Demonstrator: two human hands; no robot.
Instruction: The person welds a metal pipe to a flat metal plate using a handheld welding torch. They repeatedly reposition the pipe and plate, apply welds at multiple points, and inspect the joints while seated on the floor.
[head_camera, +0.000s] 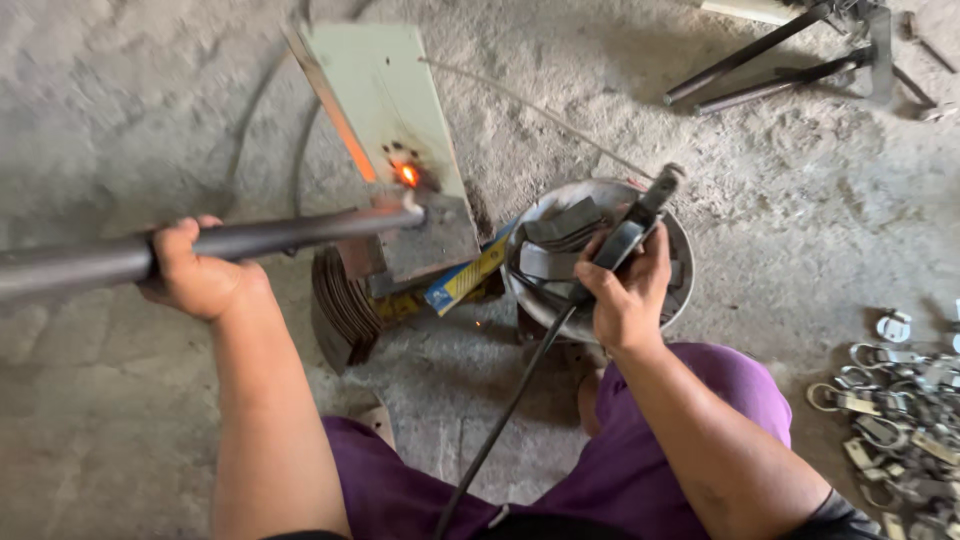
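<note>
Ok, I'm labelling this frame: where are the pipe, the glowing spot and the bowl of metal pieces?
Pipe (290, 232), head view, mid-shaft beyond the left hand.
Glowing spot (407, 175), head view, its bright centre on the plate.
Bowl (684, 250), head view, right rim.

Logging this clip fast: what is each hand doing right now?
Left hand: closed around a long dark metal pipe.
Right hand: closed around a welding electrode holder.

One pkg only: flat blue/yellow wrapper (466, 276), slanted, on floor btwn pale metal plate (385, 110) & round pan (600, 260).
</note>
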